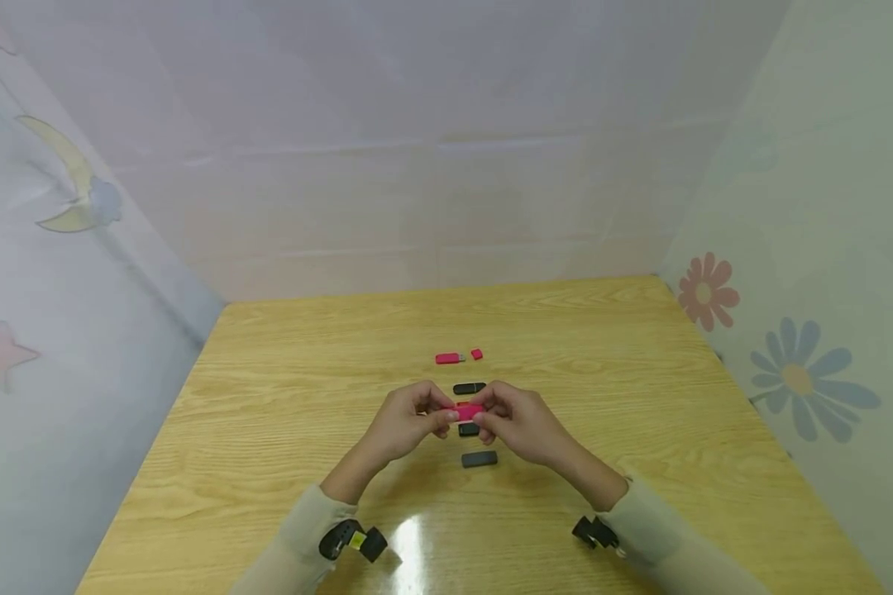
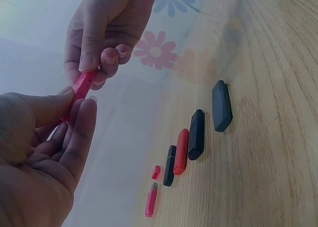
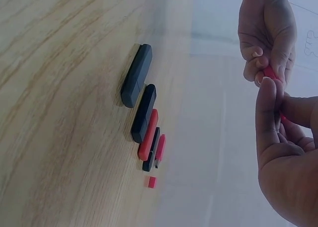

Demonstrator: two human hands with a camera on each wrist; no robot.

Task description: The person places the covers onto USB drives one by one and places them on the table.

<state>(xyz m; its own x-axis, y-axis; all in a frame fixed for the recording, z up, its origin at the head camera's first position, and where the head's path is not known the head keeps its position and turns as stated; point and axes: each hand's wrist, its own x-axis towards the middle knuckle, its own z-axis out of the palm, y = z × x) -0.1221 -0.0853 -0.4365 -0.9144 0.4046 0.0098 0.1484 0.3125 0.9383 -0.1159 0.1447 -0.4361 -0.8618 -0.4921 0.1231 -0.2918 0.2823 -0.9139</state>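
Note:
Both hands pinch a small pink USB flash drive [image 1: 467, 411] above the table. My left hand [image 1: 405, 423] holds its left end between thumb and fingers, and my right hand [image 1: 527, 421] has the right end. Fingertips cover much of it, so whether a cap is on cannot be told. Beyond the hands lies another pink flash drive [image 1: 447, 359] with its metal plug bare, and its pink cap [image 1: 477, 354] sits apart to the right. A slim black flash drive [image 2: 170, 166], a red one [image 2: 181, 151] and a larger black one [image 2: 197, 135] lie beneath the hands.
Nearest the person lies a dark grey flash drive [image 1: 479, 459], last in the row. The wooden table [image 1: 268, 372] meets printed cloth walls at the back and both sides. A camera strap [image 1: 350, 537] is on the left wrist, another camera [image 1: 595, 531] on the right.

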